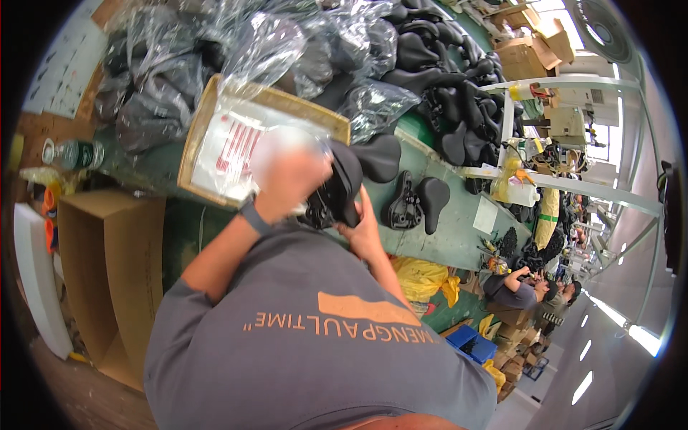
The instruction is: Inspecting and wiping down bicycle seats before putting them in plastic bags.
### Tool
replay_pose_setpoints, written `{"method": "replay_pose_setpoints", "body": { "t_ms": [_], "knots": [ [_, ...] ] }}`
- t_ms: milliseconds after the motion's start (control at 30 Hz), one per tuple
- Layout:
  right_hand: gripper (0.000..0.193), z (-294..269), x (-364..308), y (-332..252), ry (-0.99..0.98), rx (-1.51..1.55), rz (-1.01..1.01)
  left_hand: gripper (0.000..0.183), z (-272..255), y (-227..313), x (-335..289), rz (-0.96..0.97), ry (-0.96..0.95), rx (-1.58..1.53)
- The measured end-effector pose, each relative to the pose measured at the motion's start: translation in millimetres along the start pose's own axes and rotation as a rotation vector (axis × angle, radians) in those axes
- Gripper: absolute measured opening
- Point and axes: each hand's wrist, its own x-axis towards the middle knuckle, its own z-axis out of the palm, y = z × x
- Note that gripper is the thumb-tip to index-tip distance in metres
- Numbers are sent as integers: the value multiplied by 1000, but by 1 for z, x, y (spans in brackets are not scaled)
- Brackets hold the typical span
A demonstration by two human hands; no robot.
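Table [466, 222]: other saddles [433, 201] are spread on its right side.
Box [195, 135]: white packaging [222, 150] with red marks is held inside.
Saddle [347, 172]: held beside the box's near right corner.
Left hand [297, 170]: blurred beside the saddle; whether the fingers are closed cannot be told.
Right hand [364, 228]: fingers clamped on the saddle's edge.

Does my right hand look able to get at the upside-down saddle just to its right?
Probably yes: nothing seems to lie between the right hand and the upside-down saddle on the table. That hand grips another saddle, though, so would likely need freeing first.
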Motion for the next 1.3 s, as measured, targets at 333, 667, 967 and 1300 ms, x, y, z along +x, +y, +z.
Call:
{"method": "replay_pose_setpoints", "body": {
  "t_ms": [333, 667, 967, 1300],
  "knots": [
    [88, -30, 30, -12, 279, 157, -44, 7, 38, 37, 59, 166, -667, -195],
    [88, -66, 193, -93, 211, -71, -338, 97, 35, -56, 191, -435, -236, -23],
    [65, -103, 252, 94, -53, -1033, -307, 45, -122, -194, 343, -477, 459, -505],
    [63, -97, 150, 98, 468, -532, -144, 18, 68, -162, 53, -269, -284, 537]
  ]
}}
